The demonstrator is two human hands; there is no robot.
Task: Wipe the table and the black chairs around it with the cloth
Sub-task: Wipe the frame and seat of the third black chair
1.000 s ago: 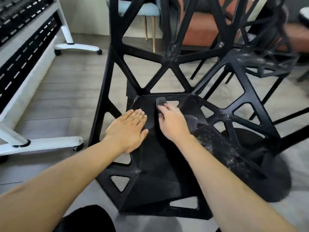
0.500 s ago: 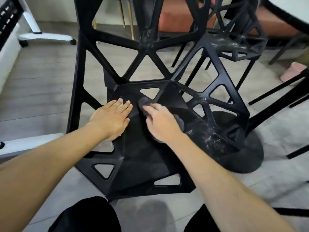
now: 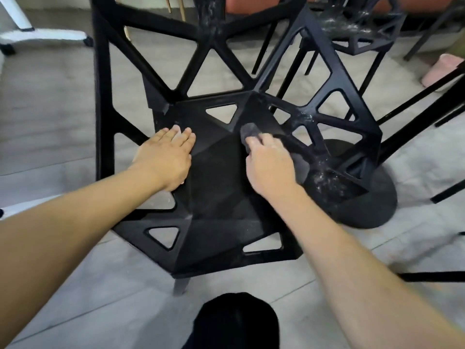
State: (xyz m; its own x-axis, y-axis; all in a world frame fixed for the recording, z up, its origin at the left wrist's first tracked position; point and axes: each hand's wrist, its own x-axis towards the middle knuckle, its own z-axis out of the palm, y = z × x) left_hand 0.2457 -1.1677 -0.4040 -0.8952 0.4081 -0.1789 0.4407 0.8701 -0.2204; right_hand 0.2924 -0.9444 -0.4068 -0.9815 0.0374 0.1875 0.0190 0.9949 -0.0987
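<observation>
Dark cloth (image 3: 249, 131) on black chair (image 3: 216, 197) seat

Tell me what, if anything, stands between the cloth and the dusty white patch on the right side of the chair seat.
Nothing visible does. The right hand presses the dark cloth onto the chair seat, and the dusty patch lies just to its right on bare black struts. The left hand rests flat on the seat's other side.

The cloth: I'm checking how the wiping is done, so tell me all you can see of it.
The cloth is dark grey, soft and bunched, mostly hidden under the right hand, which presses it onto the black chair at the seat's back right. One rounded end pokes out past the fingers; another bit shows right of the hand. The left hand does not touch it.
</observation>
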